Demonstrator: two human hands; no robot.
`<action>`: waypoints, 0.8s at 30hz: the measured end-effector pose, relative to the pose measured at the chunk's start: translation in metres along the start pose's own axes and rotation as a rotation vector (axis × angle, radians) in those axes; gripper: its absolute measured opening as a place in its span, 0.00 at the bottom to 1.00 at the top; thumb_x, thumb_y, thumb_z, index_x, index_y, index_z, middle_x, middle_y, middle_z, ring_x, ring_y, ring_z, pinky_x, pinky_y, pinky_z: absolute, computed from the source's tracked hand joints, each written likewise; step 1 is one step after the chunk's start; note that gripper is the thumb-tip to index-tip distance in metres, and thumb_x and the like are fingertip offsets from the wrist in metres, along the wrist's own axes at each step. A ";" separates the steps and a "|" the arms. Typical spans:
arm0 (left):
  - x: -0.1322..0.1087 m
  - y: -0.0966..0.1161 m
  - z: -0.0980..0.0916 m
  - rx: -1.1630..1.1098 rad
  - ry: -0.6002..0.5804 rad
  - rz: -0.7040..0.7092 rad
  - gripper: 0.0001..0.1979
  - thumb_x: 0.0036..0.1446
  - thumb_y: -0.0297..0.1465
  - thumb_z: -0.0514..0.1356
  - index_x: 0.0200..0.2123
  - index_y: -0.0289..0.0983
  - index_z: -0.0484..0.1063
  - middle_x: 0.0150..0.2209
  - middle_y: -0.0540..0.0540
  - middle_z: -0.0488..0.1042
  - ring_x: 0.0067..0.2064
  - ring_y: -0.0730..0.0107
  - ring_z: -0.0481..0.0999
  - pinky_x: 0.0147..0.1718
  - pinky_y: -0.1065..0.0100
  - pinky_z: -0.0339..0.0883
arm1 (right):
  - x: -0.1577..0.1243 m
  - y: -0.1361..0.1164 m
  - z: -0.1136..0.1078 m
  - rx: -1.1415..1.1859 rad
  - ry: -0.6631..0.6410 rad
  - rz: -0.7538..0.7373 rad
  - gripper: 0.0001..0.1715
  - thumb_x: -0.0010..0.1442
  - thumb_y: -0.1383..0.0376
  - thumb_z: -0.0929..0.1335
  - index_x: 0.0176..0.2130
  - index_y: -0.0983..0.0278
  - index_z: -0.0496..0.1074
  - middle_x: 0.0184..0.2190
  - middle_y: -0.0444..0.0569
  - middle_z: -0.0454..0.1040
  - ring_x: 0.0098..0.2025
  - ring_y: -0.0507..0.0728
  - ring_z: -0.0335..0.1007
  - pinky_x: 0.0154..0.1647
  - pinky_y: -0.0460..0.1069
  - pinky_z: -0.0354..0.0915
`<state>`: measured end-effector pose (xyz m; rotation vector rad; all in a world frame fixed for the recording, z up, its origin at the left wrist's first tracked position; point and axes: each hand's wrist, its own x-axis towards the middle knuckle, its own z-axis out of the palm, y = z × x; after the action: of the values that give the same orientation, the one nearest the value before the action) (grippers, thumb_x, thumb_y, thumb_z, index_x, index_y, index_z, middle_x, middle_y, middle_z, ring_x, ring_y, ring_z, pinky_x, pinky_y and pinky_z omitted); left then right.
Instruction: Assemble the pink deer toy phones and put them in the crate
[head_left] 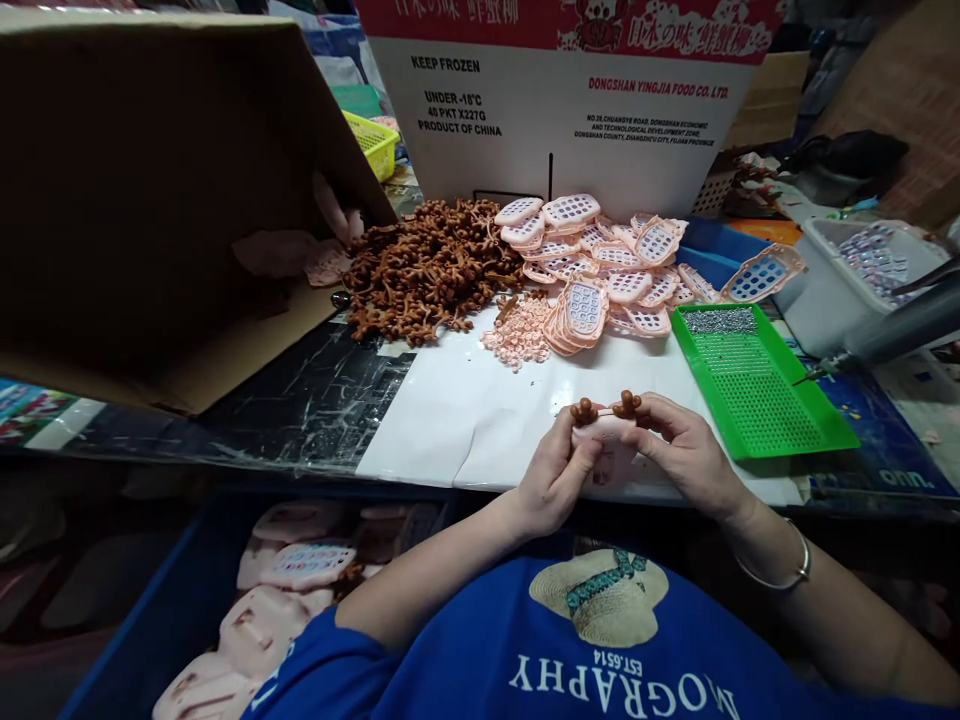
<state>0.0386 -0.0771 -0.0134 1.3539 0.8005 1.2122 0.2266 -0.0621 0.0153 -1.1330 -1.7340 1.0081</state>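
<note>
Both my hands grip one small pink plastic shell (604, 428) with two brown antler-shaped pieces (627, 404) standing up from its top edge. My left hand (559, 470) is closed on its left side, the thumb pressed against the near face. On the right side, my right hand (679, 445) holds it between thumb and fingers. A heap of brown antler pieces (435, 265) lies beyond, beside a pile of pink keypad panels (619, 255). Small pink rings (517, 330) are heaped in front of these.
A green tray (772, 385) of silver screws lies to the right, with a screwdriver-like tool (892, 330) reaching over it. An open cardboard box (180, 200) stands at left, a printed carton (562, 110) behind. Below the table edge, a blue bin (165, 610) contains pink shells (262, 630).
</note>
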 end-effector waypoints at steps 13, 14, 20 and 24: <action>-0.039 0.020 -0.011 -0.094 -0.171 -0.373 0.14 0.58 0.40 0.66 0.35 0.33 0.75 0.27 0.49 0.72 0.29 0.73 0.68 0.29 0.71 0.61 | -0.057 -0.001 0.021 0.184 -0.033 0.223 0.11 0.59 0.56 0.73 0.35 0.62 0.76 0.31 0.44 0.71 0.35 0.53 0.69 0.37 0.48 0.67; -0.041 0.022 -0.011 -0.094 -0.183 -0.380 0.14 0.58 0.40 0.65 0.37 0.33 0.75 0.28 0.49 0.72 0.29 0.72 0.68 0.29 0.71 0.62 | -0.061 -0.002 0.022 0.199 -0.019 0.224 0.11 0.59 0.57 0.73 0.34 0.62 0.75 0.31 0.44 0.70 0.35 0.52 0.69 0.37 0.47 0.67; -0.040 0.029 -0.010 -0.216 -0.262 -0.443 0.17 0.62 0.41 0.61 0.47 0.35 0.76 0.41 0.43 0.78 0.41 0.64 0.75 0.41 0.67 0.68 | -0.064 -0.007 0.019 0.292 -0.029 0.330 0.11 0.57 0.57 0.75 0.35 0.61 0.74 0.33 0.43 0.71 0.38 0.52 0.71 0.41 0.47 0.68; -0.040 0.034 -0.009 -0.219 -0.271 -0.478 0.16 0.61 0.41 0.62 0.43 0.33 0.76 0.35 0.46 0.76 0.35 0.70 0.72 0.36 0.71 0.67 | -0.066 -0.012 0.013 0.229 -0.128 0.359 0.13 0.59 0.56 0.74 0.44 0.58 0.77 0.36 0.43 0.71 0.40 0.52 0.70 0.43 0.47 0.67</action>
<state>0.0136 -0.1187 0.0099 1.0407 0.7202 0.7001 0.2286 -0.1297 0.0081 -1.2778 -1.4919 1.4862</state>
